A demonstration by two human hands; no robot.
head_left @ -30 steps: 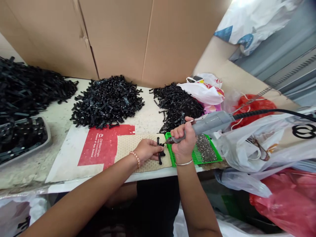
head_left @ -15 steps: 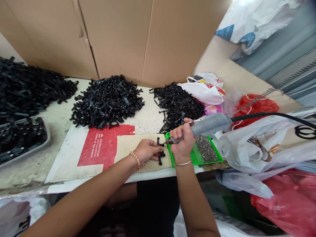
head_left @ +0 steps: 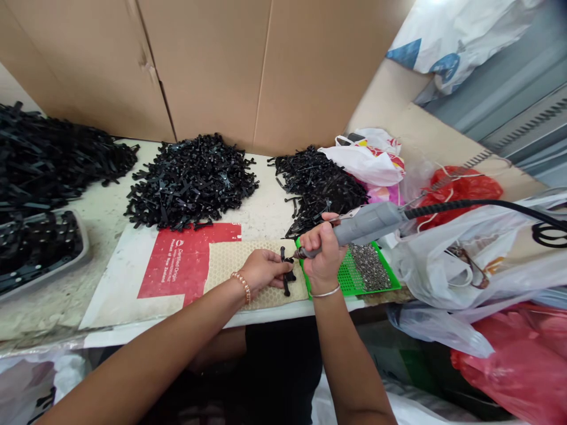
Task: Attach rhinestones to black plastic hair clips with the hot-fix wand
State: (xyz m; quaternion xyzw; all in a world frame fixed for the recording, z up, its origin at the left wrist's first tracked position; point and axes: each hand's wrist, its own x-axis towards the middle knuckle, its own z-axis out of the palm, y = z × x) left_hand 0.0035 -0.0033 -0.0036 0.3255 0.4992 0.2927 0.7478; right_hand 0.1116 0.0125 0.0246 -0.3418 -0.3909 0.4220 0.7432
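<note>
Between the fingertips of my left hand [head_left: 262, 270] is a small black plastic part [head_left: 287, 287] with a branched shape, held down on a beige textured mat [head_left: 239, 257]. My right hand [head_left: 326, 255] is wrapped around a grey electric screwdriver [head_left: 370, 222], tilted so its tip points down and left. The tip reaches the black part, close beside my left fingers; whether a screw sits under it is too small to tell. Right of the mat, partly behind my right hand, lies a green perforated tray [head_left: 352, 286] with many small metal screws [head_left: 371, 268].
Behind the mat are heaps of black parts: a middle heap [head_left: 190, 180], a right heap [head_left: 316, 183] and a left heap [head_left: 53, 156]. A clear tub [head_left: 84, 236] of parts stands at left. Plastic bags [head_left: 447, 265] crowd the right, under the screwdriver's black cable [head_left: 478, 205]. Cardboard [head_left: 212, 71] rises behind.
My right hand has shifted slightly left with the screwdriver, bringing its tip onto the black part. My left hand keeps its hold on the part.
</note>
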